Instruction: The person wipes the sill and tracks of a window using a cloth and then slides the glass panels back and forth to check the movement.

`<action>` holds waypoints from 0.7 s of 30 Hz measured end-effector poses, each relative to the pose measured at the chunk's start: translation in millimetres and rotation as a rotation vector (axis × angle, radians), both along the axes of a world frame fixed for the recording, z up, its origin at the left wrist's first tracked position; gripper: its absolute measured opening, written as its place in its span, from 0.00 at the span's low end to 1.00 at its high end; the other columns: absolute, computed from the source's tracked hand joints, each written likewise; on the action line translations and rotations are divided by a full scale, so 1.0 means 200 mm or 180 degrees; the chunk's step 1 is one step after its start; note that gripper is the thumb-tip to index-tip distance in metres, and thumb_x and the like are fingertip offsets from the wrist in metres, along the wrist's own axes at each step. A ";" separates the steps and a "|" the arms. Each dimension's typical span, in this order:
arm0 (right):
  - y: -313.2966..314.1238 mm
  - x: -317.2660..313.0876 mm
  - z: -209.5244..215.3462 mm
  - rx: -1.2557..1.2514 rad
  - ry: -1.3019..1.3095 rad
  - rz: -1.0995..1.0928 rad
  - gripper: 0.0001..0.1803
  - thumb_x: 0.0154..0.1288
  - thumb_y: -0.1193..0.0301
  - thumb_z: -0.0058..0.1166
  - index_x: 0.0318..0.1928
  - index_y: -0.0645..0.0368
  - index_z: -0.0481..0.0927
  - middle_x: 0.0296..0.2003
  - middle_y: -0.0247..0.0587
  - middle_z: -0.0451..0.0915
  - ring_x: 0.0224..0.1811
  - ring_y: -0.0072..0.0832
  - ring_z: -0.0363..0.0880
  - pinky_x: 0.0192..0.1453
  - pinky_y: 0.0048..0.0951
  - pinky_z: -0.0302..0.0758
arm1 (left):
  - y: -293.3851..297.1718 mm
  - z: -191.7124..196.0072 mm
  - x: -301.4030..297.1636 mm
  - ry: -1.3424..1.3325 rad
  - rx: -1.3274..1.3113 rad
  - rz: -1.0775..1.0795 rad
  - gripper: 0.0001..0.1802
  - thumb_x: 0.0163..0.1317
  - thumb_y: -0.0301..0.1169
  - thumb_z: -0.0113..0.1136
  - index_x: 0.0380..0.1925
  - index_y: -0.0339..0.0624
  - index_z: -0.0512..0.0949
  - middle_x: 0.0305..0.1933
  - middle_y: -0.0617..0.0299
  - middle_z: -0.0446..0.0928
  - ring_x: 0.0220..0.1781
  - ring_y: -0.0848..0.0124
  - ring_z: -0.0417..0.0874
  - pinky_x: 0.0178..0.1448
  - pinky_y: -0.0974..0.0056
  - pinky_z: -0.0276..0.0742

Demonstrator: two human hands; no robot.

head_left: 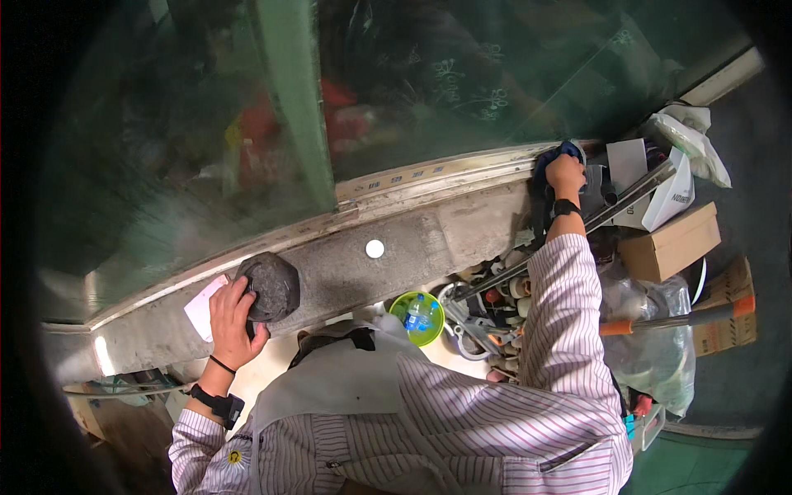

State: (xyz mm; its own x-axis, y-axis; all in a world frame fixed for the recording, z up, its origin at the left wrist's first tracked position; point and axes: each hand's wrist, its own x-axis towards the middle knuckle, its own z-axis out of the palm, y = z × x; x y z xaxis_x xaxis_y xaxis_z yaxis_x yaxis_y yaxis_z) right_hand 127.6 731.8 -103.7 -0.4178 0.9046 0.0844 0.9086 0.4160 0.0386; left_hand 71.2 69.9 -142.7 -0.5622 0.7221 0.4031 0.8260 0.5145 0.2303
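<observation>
My left hand (233, 323) has its fingers curled over the near left edge of a dark grey, rounded, lumpy thing (276, 285) resting on the concrete ledge (404, 239); its exact kind is unclear. Beside that hand lies a pale pink sheet (198, 312). My right arm reaches far along the ledge, and the right hand (566, 175) is closed on a dark blue cloth (543, 177) against the window frame. A small white disc (374, 248) sits on the ledge between my hands.
Green-tinted glass panes (429, 91) rise behind the ledge. Below stands a lime-green bin (427, 334) with plastic bottles. On the right, long metal tubes (631, 196), a cardboard box (672, 243), white boxes, plastic bags and an orange-ended pole (672, 320) crowd my right arm.
</observation>
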 end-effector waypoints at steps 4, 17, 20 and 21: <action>-0.14 0.02 0.04 -0.0280 0.0085 0.0293 0.20 0.63 0.63 0.50 0.50 0.62 0.81 0.53 0.55 0.78 0.56 0.50 0.77 0.59 0.44 0.74 | -0.02 0.00 0.01 -0.0044 -0.0005 -0.0055 0.30 0.41 0.31 0.59 0.50 0.39 0.69 0.62 0.44 0.68 0.60 0.43 0.69 0.64 0.42 0.62; -0.91 -0.07 -0.01 -0.2223 0.2920 0.2382 0.05 0.50 0.78 0.51 0.27 0.61 0.80 0.29 0.41 0.80 0.31 0.31 0.79 0.37 0.30 0.74 | -0.02 -0.01 0.03 0.0242 -0.0055 -0.0001 0.32 0.44 0.30 0.59 0.54 0.39 0.68 0.65 0.42 0.64 0.61 0.44 0.68 0.64 0.45 0.62; -0.96 0.18 0.39 -0.2955 0.4734 0.2175 0.11 0.48 0.84 0.48 0.30 0.58 0.80 0.30 0.30 0.77 0.32 0.21 0.73 0.38 0.20 0.71 | -0.02 0.07 0.08 0.0122 0.0145 0.0370 0.35 0.45 0.32 0.63 0.58 0.42 0.67 0.69 0.43 0.58 0.64 0.45 0.65 0.65 0.47 0.62; -0.94 0.32 0.51 -0.2871 0.5365 0.2395 0.12 0.47 0.85 0.48 0.31 0.57 0.80 0.31 0.29 0.77 0.32 0.21 0.73 0.40 0.19 0.70 | -0.03 0.12 0.11 0.0145 0.0118 0.0351 0.35 0.45 0.32 0.63 0.58 0.42 0.67 0.69 0.43 0.58 0.64 0.45 0.65 0.65 0.47 0.62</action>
State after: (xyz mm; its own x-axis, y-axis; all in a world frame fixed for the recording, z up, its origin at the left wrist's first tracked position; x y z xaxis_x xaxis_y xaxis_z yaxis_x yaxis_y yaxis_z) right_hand 191.1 544.4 -2.2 -0.6530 0.6263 0.4258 -0.5013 0.0640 -0.8629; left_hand 93.5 64.5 -117.8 -0.6178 0.6411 0.4553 0.7749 0.5946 0.2144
